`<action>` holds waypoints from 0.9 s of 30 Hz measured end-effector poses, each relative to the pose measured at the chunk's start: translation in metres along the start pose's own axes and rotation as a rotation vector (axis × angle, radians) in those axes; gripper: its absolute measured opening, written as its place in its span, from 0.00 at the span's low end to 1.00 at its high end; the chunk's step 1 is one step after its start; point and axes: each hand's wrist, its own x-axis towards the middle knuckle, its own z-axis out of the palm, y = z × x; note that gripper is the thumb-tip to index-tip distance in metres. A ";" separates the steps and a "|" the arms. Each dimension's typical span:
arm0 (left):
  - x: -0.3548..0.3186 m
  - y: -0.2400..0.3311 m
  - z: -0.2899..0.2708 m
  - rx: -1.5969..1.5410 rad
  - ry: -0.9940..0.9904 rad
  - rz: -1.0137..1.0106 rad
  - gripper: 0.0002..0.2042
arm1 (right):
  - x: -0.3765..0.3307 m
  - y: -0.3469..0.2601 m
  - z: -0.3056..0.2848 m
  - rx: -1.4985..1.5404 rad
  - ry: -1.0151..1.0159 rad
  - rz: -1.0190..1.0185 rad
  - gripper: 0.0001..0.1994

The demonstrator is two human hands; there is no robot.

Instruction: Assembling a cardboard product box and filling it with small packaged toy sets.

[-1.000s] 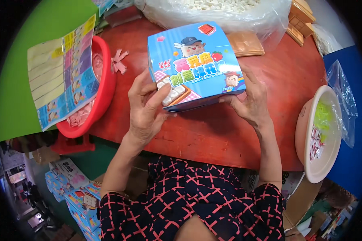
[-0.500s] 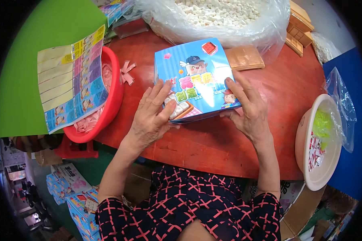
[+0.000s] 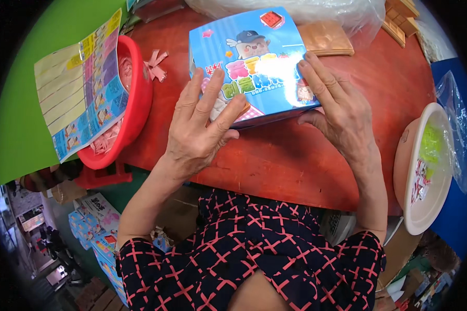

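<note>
A blue, glossy cardboard box (image 3: 259, 59) with a cartoon figure in a cap and colourful lettering rests closed in front of me, slightly tilted. My left hand (image 3: 194, 124) holds its near left corner, fingers lying over the lid and thumb near the front edge. At the near right corner, my right hand (image 3: 342, 111) grips it with fingers on the lid and thumb against the front side. The box's underside is hidden.
On the left, printed sheets (image 3: 88, 88) lie over a red basin (image 3: 140, 114) of pink packets. Brown slabs (image 3: 329, 39) and a clear plastic bag (image 3: 337, 13) stand behind the box on the red table (image 3: 275, 176). A pale basin (image 3: 404, 160) with small packets sits right.
The view has shifted, so the table and basins appear higher. The box and both hands look higher and larger. The white pieces in the bag have left the picture. Both hands stay on the box.
</note>
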 end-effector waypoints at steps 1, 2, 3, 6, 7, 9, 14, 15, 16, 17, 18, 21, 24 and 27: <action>0.005 0.006 -0.006 0.053 -0.076 0.014 0.24 | 0.000 -0.002 -0.002 -0.070 -0.029 0.014 0.41; 0.007 0.010 -0.011 0.113 -0.151 0.027 0.24 | -0.001 -0.004 -0.002 -0.137 -0.054 0.024 0.41; 0.006 0.009 -0.010 0.115 -0.158 0.031 0.24 | -0.002 -0.006 -0.001 -0.131 -0.051 0.029 0.41; 0.002 0.004 -0.004 0.027 -0.119 0.030 0.23 | 0.001 -0.012 0.001 -0.314 -0.025 -0.020 0.41; 0.001 0.004 -0.004 0.036 -0.108 0.044 0.23 | 0.004 -0.016 -0.003 -0.363 -0.062 -0.011 0.40; -0.002 0.001 -0.002 0.083 -0.085 0.037 0.22 | 0.015 -0.018 -0.012 -0.405 -0.073 -0.037 0.40; 0.000 0.007 0.006 0.010 0.004 0.051 0.23 | 0.047 -0.006 0.003 -0.034 -0.098 -0.134 0.38; 0.000 0.007 0.007 -0.032 0.017 0.040 0.23 | 0.055 -0.003 0.012 -0.026 -0.163 -0.149 0.39; -0.003 0.007 0.009 -0.110 0.011 0.008 0.21 | 0.058 -0.002 0.007 -0.047 -0.260 -0.144 0.40; -0.005 0.008 0.008 -0.093 0.022 -0.011 0.21 | 0.060 -0.003 0.007 -0.045 -0.259 -0.172 0.40; -0.006 0.009 0.007 -0.238 0.077 -0.068 0.20 | 0.060 -0.004 0.008 -0.007 -0.275 -0.146 0.40; -0.001 0.003 0.014 -0.406 0.346 -0.213 0.18 | 0.062 -0.008 0.009 0.034 -0.317 -0.127 0.41; 0.009 -0.024 0.022 -1.032 0.662 -0.849 0.17 | 0.063 -0.010 0.010 0.081 -0.299 -0.075 0.43; 0.024 -0.034 0.031 -1.399 0.558 -0.934 0.17 | 0.064 -0.008 0.009 0.075 -0.295 -0.074 0.43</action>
